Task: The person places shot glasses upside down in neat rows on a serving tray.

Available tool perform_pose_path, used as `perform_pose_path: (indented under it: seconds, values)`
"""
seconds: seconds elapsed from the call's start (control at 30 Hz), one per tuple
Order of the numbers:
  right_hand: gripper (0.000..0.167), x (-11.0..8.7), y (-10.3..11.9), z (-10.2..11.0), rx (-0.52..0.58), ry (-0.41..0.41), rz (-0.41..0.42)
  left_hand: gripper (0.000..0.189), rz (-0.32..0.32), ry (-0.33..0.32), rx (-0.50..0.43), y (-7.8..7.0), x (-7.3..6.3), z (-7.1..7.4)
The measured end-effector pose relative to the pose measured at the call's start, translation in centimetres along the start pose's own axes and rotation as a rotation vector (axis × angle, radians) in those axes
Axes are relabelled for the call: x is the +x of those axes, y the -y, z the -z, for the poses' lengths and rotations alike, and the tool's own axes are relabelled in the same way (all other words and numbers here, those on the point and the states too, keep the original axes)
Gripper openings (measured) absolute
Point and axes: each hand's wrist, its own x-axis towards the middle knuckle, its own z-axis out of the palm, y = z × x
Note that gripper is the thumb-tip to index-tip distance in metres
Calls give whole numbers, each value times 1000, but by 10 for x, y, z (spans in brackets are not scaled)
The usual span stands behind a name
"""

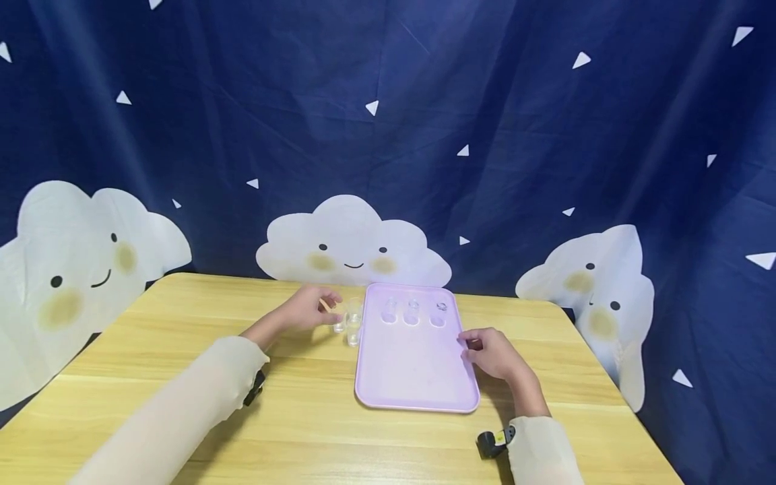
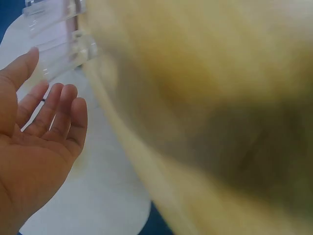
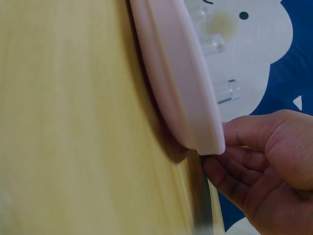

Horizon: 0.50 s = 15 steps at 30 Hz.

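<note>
Clear cups (image 1: 353,335) beside a purple tray (image 1: 418,370)
The left hand (image 1: 306,308), fingers loose and apart, is near these overlapping, hard-to-count cups. The right hand (image 1: 494,353) pinches the tray's edge, which hides a fingertip. Three cups (image 1: 411,314) stand on it.

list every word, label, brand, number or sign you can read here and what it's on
No readable text.
Small yellow patch on black wrist-worn camera: any lettering too small to read.
Pale purple rectangular tray, clear cylindrical cups, dark blue cloud-print fabric backdrop: no lettering visible.
</note>
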Motion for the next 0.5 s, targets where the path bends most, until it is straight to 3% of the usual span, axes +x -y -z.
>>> perform_pose_path:
  seconds: [0.17,0.5]
  values:
    - [31,0,1,1,-1,-4,-2,45,26,11,-80,7,-6,-8]
    - [31,-2,2,1,9,1,7,46,123,36,-121,10,-1,-16]
